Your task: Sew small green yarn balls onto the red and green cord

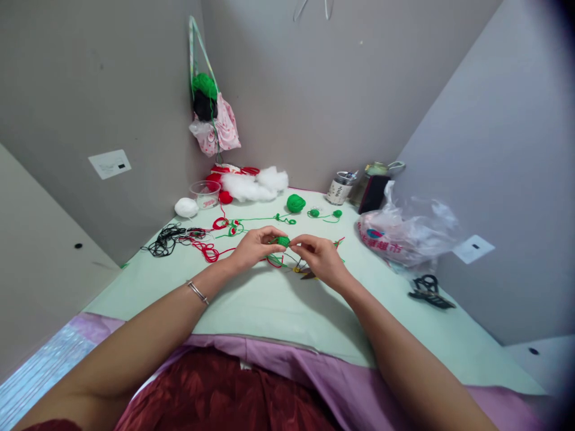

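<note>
My left hand [255, 246] pinches a small green piece of yarn work [283, 241], which looks crocheted, between thumb and fingers. The fingertips of my right hand [320, 257] are pressed together at the right edge of that piece; what lies between them is too small to make out. Beneath the hands, loops of red and green yarn lie on the table, next to a partly hidden tool with yellow and dark parts [306, 274]. A ball of green yarn [296, 203] rests just beyond the hands, with two small green balls [337, 214] to its right.
Tangled black yarn [165, 240], red yarn [210, 252], a white ball [185, 208], a clear tub [206, 196] and white stuffing [251, 186] occupy the left and back. On the right are a labelled can [340, 189], a plastic bag [399, 236] and a black claw clip [431, 293].
</note>
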`<state>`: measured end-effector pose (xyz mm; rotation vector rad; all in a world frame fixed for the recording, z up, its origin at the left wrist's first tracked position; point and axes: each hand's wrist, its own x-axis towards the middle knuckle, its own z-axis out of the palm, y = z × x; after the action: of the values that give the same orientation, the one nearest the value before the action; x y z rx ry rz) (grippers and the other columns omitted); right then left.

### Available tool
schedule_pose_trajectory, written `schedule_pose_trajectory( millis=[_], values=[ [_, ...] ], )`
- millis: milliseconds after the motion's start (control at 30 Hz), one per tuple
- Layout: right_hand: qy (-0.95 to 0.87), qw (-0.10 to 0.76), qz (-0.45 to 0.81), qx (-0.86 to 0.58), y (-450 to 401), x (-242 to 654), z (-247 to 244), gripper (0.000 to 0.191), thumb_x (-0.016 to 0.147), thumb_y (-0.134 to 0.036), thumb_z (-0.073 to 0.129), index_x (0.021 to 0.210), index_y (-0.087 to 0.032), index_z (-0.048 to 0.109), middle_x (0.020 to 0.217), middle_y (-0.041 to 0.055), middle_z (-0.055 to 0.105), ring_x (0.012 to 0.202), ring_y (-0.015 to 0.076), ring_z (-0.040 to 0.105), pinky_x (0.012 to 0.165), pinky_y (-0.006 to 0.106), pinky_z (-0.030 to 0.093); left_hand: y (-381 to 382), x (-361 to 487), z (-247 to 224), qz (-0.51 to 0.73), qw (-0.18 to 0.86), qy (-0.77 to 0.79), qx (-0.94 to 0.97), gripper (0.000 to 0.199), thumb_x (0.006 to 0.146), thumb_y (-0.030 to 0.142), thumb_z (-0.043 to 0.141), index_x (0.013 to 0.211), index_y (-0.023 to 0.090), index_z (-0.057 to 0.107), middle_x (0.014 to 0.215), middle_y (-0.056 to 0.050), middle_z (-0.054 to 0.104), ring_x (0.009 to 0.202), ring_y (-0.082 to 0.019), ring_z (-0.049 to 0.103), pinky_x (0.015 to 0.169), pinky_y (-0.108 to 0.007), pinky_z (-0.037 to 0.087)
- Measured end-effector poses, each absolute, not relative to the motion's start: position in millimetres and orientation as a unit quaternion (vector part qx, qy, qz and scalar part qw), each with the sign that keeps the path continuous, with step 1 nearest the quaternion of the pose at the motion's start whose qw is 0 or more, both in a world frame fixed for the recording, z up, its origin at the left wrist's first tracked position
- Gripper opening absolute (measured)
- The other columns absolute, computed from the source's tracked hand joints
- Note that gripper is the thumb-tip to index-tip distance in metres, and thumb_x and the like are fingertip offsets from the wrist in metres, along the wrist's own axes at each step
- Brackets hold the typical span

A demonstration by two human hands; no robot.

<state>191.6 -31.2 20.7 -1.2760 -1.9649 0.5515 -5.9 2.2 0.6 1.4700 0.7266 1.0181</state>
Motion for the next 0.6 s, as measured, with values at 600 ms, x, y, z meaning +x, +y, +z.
schedule_pose_trajectory(
  millis=[600],
  values=[
    [-0.715,0.367,0.401,-0.439,-24.8,190.8,11.9,0.017,0.082,-0.03,0.058,0.094,-0.019,0.055,0.065,-0.0033,0.06,0.056,0.0123,0.055,0.055,0.024,0.042,-0.8,-1.5,-2.7,0.449,0.496,0.314,0.673,0.031,0.067,0.028,0.079,0.095,0.016,0.072,0.094,-0.004,0.061,0.083,-0.015,0.061,0.081,-0.031,0.049]
  ],
)
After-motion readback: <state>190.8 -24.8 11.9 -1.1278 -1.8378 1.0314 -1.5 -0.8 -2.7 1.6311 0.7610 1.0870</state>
